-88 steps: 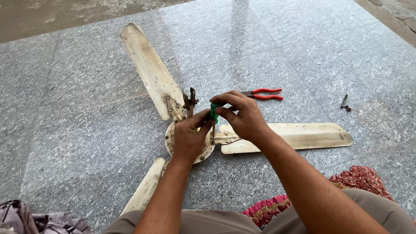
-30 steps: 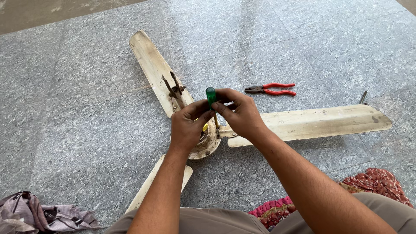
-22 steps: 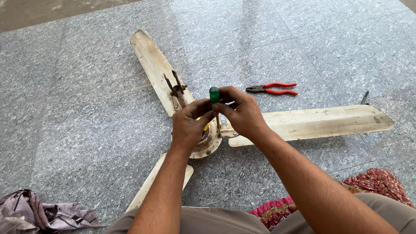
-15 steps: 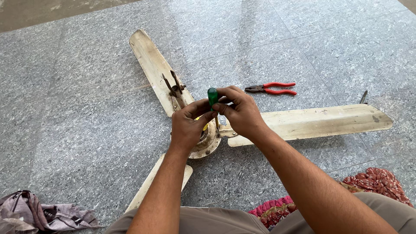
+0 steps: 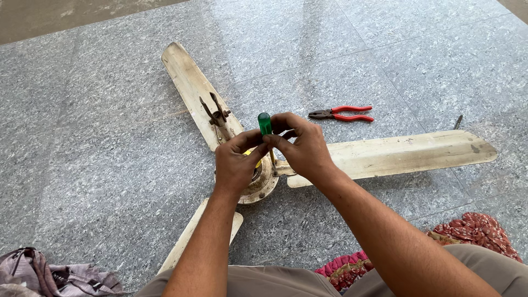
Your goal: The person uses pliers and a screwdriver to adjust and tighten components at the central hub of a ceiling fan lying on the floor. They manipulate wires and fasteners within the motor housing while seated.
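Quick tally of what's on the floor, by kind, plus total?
Ceiling fan, both hands on a screwdriver over its hub: 1
Fan blades: 3
Green-handled screwdriver: 1
Red-handled pliers: 1
Small dark metal piece: 1
Cloths: 2
Total, blades counted with the fan: 6

Both forearms reach forward, left hand (image 5: pixel 235 165) and right hand (image 5: pixel 304 147) apparently pinching together, fingertips touching.

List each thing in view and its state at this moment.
Screwdriver: upright over the fan hub, gripped by both hands.
Left hand: closed on the screwdriver.
Right hand: closed on the screwdriver.
Fan: flat on the floor, blades attached.
Pliers: on the floor, shut, untouched.
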